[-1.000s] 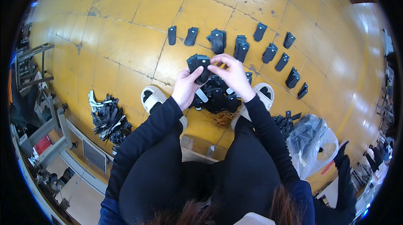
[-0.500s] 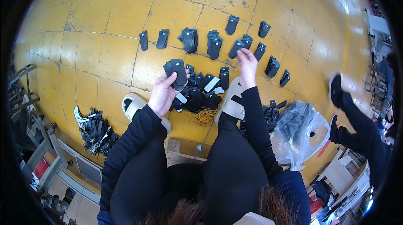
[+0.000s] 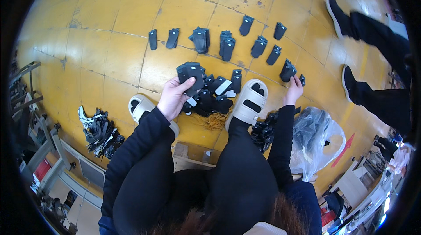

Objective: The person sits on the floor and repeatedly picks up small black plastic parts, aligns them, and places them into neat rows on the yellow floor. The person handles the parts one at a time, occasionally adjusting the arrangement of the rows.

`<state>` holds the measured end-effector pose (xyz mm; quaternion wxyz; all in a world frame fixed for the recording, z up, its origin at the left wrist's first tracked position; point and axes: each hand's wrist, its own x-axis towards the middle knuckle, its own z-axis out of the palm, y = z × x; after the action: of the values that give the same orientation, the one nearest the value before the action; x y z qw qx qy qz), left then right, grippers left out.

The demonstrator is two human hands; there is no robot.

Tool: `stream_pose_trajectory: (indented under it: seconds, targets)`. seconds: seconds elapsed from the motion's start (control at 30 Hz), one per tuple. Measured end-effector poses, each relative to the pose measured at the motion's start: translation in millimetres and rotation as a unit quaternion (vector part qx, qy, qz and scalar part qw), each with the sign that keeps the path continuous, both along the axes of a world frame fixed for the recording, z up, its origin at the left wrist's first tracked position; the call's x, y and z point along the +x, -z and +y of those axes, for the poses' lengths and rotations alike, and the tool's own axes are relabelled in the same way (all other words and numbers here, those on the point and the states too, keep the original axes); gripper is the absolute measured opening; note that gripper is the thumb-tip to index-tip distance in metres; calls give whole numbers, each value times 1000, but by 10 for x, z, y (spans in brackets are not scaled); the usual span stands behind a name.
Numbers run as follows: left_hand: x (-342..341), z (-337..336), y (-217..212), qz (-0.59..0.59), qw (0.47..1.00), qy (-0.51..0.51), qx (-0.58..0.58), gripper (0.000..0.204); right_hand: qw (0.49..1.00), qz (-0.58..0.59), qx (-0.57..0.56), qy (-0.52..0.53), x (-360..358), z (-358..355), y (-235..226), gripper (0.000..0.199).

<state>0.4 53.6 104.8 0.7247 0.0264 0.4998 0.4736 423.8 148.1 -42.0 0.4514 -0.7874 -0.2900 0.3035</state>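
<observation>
My left hand point(image 3: 172, 99) grips a small stack of flat black shoe-upper pieces point(image 3: 190, 75) above a loose heap of the same pieces point(image 3: 210, 96) on the yellow floor between my feet. My right hand point(image 3: 294, 90) reaches out to the right and rests its fingers on a black piece point(image 3: 288, 71) at the right end of a row of sorted stacks point(image 3: 226, 44). Both arms wear black sleeves. Cream-coloured sandals point(image 3: 247, 103) are on my feet.
Another person's legs in dark trousers and black shoes point(image 3: 351, 83) stand at the right. A clear plastic bag point(image 3: 313, 140) and more black pieces point(image 3: 263, 132) lie by my right knee. A pile of dark parts point(image 3: 101, 132) lies at left, near metal frames point(image 3: 26, 103).
My right hand left the stack held in front of me and swept out to the right end of the row. A person walked in at the right.
</observation>
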Motion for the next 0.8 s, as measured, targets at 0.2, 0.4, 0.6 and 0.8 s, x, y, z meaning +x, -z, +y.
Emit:
stream_pose_trajectory:
  seconds: [0.2,0.4,0.6,0.8]
  targets:
    - [25,75,-123,-47,999,9,8,25,991,2,32,-131,-773,9,-399,24]
    - [101,55,-76,37,998,48,17,23,846,270,-38,-459,-1979,-245,-1196,22]
    - [54,7,-47,76,993,88,35,23,823,269,-73,-495,-2376,-311,-1388,10]
    - [47,21,-88,57,996,68,14,24,865,304,-99,-386,-2185,-260,-1189,10]
